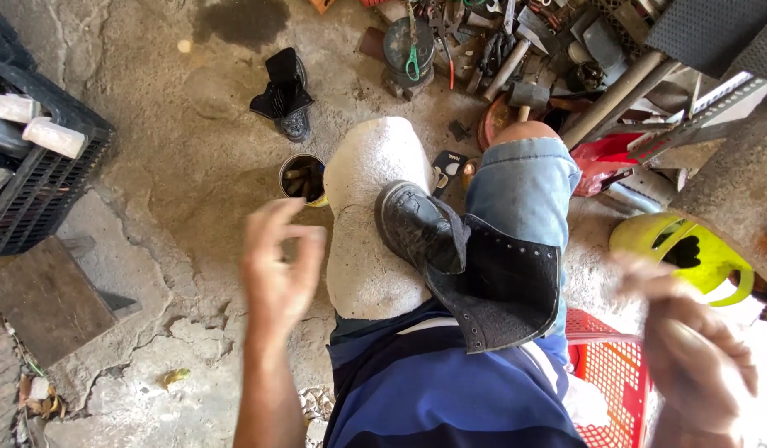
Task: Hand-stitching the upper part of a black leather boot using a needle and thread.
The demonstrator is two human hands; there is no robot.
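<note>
Cracked concrete floor (pixel 151 166); stiff, weighty black boot (pixel 466 257) on lap, best gripped at ankle; left hand (pixel 276 265) and right hand (pixel 699 348) open, empty

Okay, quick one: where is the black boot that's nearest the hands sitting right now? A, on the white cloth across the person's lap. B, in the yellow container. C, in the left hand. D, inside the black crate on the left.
A: the black boot lies on the white cloth over the lap, between the left hand and right hand, and neither hand touches it.

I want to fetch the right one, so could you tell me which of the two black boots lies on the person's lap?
The black boot resting across the white cloth on the lap; the other boot stands on the concrete floor farther away.
</note>
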